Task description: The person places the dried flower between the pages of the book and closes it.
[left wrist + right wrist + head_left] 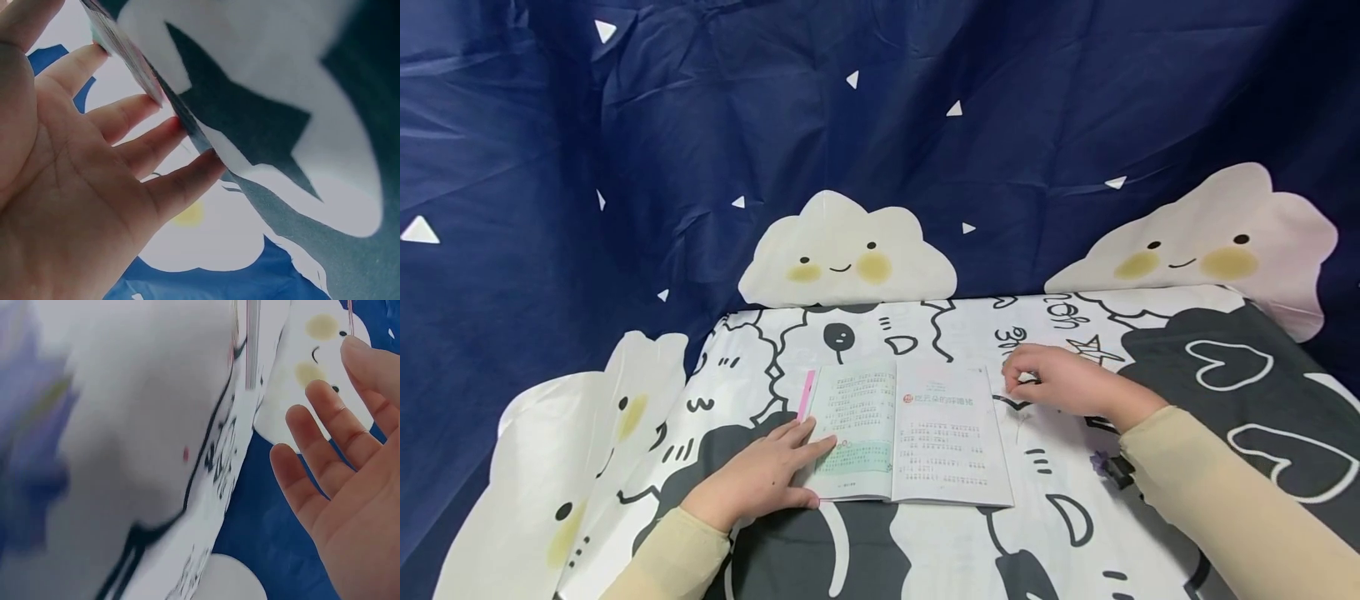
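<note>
An open book lies flat on a patterned cloth, with printed text on both pages and a green text box low on the left page. My left hand rests with its fingers extended over the left page's outer edge, the thumb near the bottom corner. In the left wrist view its fingertips meet the book's edge and the cloth. Just right of the right page, my right hand pinches a thin pinkish strip between thumb and index finger; its kind is not clear. The other fingers are loosely bent.
The black-and-white cloth covers the surface around the book. Behind hangs a dark blue curtain, and white cloud shapes line the edges. A purple flower with a dark clip sits at my right wrist.
</note>
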`<state>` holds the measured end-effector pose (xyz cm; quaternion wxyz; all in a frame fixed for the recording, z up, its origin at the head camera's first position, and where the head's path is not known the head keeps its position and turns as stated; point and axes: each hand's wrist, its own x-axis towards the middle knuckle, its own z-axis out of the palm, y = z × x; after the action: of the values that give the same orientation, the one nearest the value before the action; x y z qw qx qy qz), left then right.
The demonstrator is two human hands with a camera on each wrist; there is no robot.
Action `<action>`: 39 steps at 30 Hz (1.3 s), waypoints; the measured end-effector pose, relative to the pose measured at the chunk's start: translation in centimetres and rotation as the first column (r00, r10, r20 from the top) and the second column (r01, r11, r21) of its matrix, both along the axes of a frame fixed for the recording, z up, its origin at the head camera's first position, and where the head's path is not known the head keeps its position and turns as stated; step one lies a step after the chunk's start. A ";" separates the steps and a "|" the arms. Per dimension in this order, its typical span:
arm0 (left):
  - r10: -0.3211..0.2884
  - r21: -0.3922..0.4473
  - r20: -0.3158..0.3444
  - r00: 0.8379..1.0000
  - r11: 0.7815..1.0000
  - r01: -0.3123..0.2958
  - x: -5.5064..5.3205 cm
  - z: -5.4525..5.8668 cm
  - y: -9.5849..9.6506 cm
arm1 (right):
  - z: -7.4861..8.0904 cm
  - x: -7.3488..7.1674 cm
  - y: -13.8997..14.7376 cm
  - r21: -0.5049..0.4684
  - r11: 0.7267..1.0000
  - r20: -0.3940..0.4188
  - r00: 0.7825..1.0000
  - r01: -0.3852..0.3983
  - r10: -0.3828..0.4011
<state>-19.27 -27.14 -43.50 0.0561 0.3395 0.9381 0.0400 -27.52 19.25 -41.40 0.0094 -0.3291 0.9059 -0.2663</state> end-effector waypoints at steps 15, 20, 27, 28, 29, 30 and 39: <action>0.003 0.004 0.005 1.000 1.000 -0.003 0.0 -0.1 0.0 | -1.4 -0.2 -5.7 0.030 0.997 0.076 0.995 -0.072 0.069; 0.002 0.009 0.009 1.000 1.000 -0.003 -0.1 -0.2 0.0 | -1.8 -0.4 -6.6 0.050 0.998 0.086 0.995 -0.044 0.040; 0.003 0.013 0.006 1.000 1.000 -0.003 0.0 -0.2 0.0 | -2.0 -0.7 -7.2 0.089 0.996 0.088 0.996 -0.029 0.022; 0.002 0.013 0.006 1.000 1.000 -0.002 0.0 -0.2 0.0 | -2.0 -0.7 -7.2 0.096 0.995 0.087 0.996 -0.028 0.020; 0.001 0.013 0.005 1.000 1.000 -0.001 0.0 -0.2 0.0 | -2.1 -0.7 -7.2 0.104 0.994 0.090 0.996 -0.023 0.013; 0.001 0.014 0.006 1.000 1.000 -0.001 0.0 -0.1 0.0 | -2.1 -0.7 -7.2 0.109 0.994 0.091 0.996 -0.021 0.011; -0.004 0.006 0.000 1.000 1.000 0.004 0.1 -0.1 0.0 | -2.3 -0.7 -6.9 0.138 0.990 0.073 0.997 -0.007 -0.003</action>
<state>-19.20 -27.12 -43.55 0.0554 0.3414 0.9373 0.0427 -28.26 12.31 -43.67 0.0656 -0.3187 0.9208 -0.2150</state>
